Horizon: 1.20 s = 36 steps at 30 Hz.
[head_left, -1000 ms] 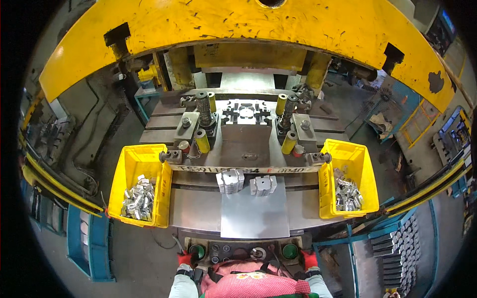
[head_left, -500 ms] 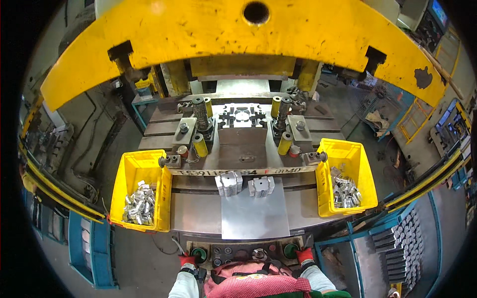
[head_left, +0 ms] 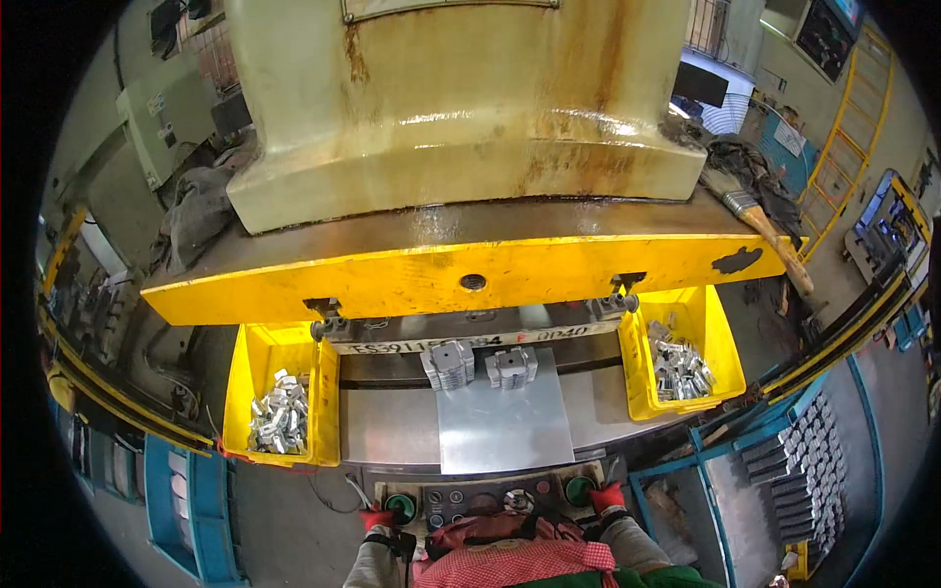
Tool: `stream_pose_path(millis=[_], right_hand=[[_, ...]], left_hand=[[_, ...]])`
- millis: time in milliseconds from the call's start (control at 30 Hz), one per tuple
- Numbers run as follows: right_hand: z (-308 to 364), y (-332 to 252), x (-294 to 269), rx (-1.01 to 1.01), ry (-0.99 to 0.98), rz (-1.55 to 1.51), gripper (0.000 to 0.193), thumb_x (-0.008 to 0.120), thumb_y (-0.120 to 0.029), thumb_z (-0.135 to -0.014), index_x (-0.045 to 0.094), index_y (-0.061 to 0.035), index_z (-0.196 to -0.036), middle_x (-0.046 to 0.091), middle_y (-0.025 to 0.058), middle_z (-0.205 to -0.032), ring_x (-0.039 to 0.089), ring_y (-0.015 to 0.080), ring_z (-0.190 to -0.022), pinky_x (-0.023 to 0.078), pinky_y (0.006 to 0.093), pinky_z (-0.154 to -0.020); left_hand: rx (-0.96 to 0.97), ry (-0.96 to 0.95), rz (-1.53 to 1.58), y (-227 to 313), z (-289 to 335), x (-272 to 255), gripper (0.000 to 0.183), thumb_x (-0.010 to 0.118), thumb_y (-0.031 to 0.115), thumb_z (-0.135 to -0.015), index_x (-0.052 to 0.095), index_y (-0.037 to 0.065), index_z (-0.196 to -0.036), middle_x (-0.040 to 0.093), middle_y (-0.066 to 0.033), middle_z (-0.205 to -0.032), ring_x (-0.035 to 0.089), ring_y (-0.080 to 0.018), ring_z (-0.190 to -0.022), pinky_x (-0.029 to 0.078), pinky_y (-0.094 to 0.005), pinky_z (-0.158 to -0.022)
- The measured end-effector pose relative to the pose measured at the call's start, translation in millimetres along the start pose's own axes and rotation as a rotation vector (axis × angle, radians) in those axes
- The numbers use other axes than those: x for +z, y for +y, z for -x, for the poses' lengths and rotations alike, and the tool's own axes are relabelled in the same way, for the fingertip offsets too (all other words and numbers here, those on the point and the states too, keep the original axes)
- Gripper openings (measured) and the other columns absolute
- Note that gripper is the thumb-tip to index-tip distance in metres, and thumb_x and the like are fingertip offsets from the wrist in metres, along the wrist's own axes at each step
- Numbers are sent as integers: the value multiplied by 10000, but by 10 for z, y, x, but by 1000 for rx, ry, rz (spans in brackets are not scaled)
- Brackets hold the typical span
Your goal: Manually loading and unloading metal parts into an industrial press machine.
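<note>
My left hand [head_left: 374, 517], in a red glove, is at the left green push button [head_left: 400, 507] of the control panel [head_left: 454, 499]. Over on the other end, my right hand [head_left: 608, 497], gloved in red too, is beside the right green push button [head_left: 579, 489]. Both hands are small in the picture and their fingers do not show clearly. Beyond the panel, the press's yellow-edged slide [head_left: 412, 286] is low and covers the die. Two stacks of formed metal parts, a left stack [head_left: 449, 365] and a right stack [head_left: 512, 367], stand before it on a metal sheet [head_left: 505, 426].
A yellow bin [head_left: 327, 416] with metal pieces is at the left, and another yellow bin [head_left: 642, 392] at the right. A paintbrush [head_left: 755, 216] lies on the slide's right end. Blue racks [head_left: 196, 490] stand at the left, and a blue-framed rack [head_left: 720, 519] holds rows of parts at the right.
The press slide has come down, hiding the die and its guide posts. The slide's upper body is now in view. Both hands stay at the green buttons, and the part stacks have not moved.
</note>
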State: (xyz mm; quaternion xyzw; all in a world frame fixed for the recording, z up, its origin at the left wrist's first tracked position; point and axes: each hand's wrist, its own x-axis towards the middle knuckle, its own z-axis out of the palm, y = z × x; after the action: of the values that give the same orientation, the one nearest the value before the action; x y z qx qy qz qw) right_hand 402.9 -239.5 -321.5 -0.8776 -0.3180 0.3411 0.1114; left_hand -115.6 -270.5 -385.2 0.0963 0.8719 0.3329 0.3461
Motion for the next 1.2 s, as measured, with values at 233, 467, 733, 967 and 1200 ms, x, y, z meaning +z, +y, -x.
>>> stream_pose_path(millis=[233, 467, 733, 967, 1200], right_hand=[[-77, 27, 131, -60, 13, -95, 663, 719, -349, -562, 424, 29, -1020, 539, 212, -1016, 509, 345, -957, 422, 376, -788], [9, -91, -608, 67, 566, -982, 363, 571, -293, -762, 447, -53, -1005, 509, 68, -898, 483, 200, -724, 414, 334, -577], [536, -2842, -1569, -1055, 243, -714, 495, 547, -129, -783, 350, -1, -1218, 504, 82, -1037, 478, 125, -883, 381, 246, -798], [198, -4838, -1150, -1026, -496, -606, 344, 629, -194, -721, 508, -33, -1000, 532, -10, -842, 480, 74, -733, 398, 215, -643], [764, -4195, -1443, -1082, -89, -816, 488, 590, -105, -757, 391, -24, -1195, 529, 41, -901, 478, 110, -785, 408, 249, -721]], left_hand=[[163, -14, 130, -389, -152, -84, 601, 720, 234, -562, 419, 61, -1053, 500, -85, -1060, 513, -233, -865, 435, -352, -687], [101, 313, 777, -140, 764, -838, 361, 512, 407, -794, 492, 71, -926, 469, -5, -750, 449, -103, -641, 371, -260, -506], [573, -511, 677, 3044, 1820, -646, 370, 511, 161, -817, 398, 105, -1165, 542, 19, -959, 526, -83, -688, 440, -235, -512], [465, -945, 295, 5061, 2048, 547, 312, 550, 393, -777, 564, 86, -830, 443, 24, -529, 397, -82, -409, 284, -219, -360], [594, -834, 774, 4644, 1943, 339, 290, 532, 230, -811, 500, 147, -1086, 542, 16, -797, 494, -68, -565, 378, -203, -443]])
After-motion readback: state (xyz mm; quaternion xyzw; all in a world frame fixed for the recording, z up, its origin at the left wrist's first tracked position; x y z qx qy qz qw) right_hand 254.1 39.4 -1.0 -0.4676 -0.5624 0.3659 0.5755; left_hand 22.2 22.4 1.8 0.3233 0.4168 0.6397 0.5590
